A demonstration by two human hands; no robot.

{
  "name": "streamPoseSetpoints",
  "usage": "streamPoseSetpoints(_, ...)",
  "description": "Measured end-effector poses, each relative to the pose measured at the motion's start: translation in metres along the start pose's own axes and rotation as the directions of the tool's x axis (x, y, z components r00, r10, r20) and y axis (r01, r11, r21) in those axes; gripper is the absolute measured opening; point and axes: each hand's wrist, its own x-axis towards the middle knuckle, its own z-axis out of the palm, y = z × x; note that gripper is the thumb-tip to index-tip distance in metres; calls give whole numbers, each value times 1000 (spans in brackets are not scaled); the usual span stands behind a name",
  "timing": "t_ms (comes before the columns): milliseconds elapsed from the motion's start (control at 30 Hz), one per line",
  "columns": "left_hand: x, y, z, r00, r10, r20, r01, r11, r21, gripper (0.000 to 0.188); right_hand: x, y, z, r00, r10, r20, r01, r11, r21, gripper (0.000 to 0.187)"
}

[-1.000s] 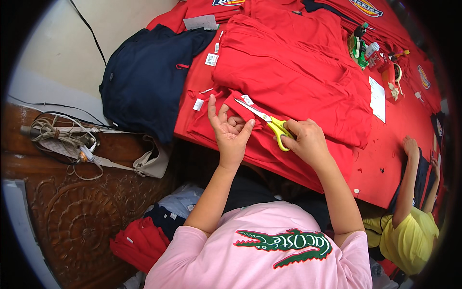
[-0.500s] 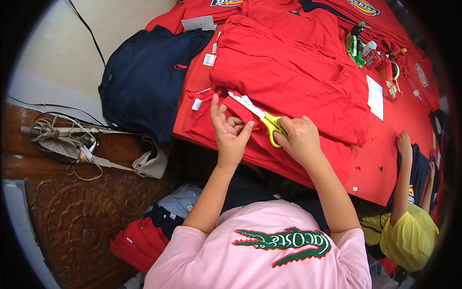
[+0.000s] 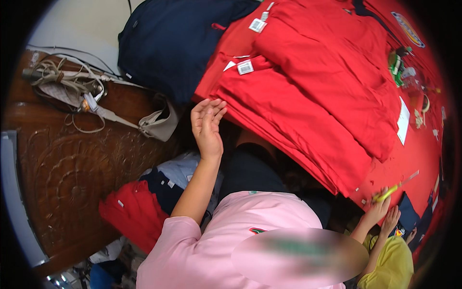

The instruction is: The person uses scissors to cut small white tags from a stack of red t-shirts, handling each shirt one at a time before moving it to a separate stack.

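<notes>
Yellow-handled scissors [image 3: 392, 190]: slim blades toward 2 o'clock; at 4 o'clock
Right hand [image 3: 379, 208]: fingers around handles
Left hand [image 3: 208, 127]: fingers loosely bent, near garments
Red garments [image 3: 308, 96]: folded, creased, 2 o'clock

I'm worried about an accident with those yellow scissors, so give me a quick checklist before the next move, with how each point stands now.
1. Yellow scissors held by the handles: ok, in the right hand.
2. Scissor blades shut: cannot tell, too small and blurred.
3. Space between the right hand and the co-worker's hand: not ok, that hand is right beside it.
4. Left hand free: ok, fingers loosely bent, nothing visibly held.
5. White tag in sight: ok, it lies uncovered on the red garments.
</notes>
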Motion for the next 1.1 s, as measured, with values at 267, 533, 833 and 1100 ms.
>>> streamPoseSetpoints(267, 20, -1, 26, 997, -74, -9, 74, 997, 21, 17, -28, 44, -39, 995, 35, 97, -20, 988, -156, 22)
streamPoseSetpoints(533, 34, -8, 47, 994, -99, -55, 100, 995, 20, 29, -32, 59, -19, 985, -93, 148, 109, 988, -107, 28)
streamPoseSetpoints(833, 32, 2, 84, 970, 130, 205, -116, 990, -76, 84, -33, 60, -22, 993, -36, 109, 45, 996, -82, 28)
streamPoseSetpoints(1100, 30, 1, 85, 957, 117, 266, -91, 990, -105, 99, -30, 67, -22, 996, -6, 92, 20, 988, -150, 29)
